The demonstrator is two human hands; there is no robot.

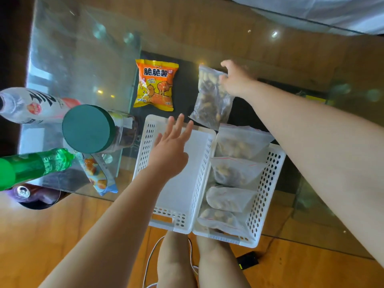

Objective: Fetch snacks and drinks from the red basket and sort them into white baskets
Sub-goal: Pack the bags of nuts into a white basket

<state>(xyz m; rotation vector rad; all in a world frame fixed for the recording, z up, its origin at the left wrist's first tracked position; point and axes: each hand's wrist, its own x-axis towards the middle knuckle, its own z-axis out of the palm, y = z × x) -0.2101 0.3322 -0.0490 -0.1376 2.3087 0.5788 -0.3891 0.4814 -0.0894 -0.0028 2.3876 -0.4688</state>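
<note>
Two white perforated baskets stand side by side on a glass table. The left white basket point(145, 142) holds nothing; my left hand point(170, 150) hovers over it with fingers spread. The right white basket point(268, 183) holds several clear zip bags of nuts point(230, 171). My right hand point(234, 80) pinches the top corner of another clear bag of nuts point(212, 100) lying on the table beyond that basket. An orange snack packet point(154, 84) lies flat beyond the left basket. No red basket is in view.
At the left stand a white drink bottle point(31, 107), a green-lidded jar point(87, 129), a green bottle point(37, 165) and a blue snack bag point(97, 175). A can point(22, 192) sits at the table's edge. My knees and a cable are below the table.
</note>
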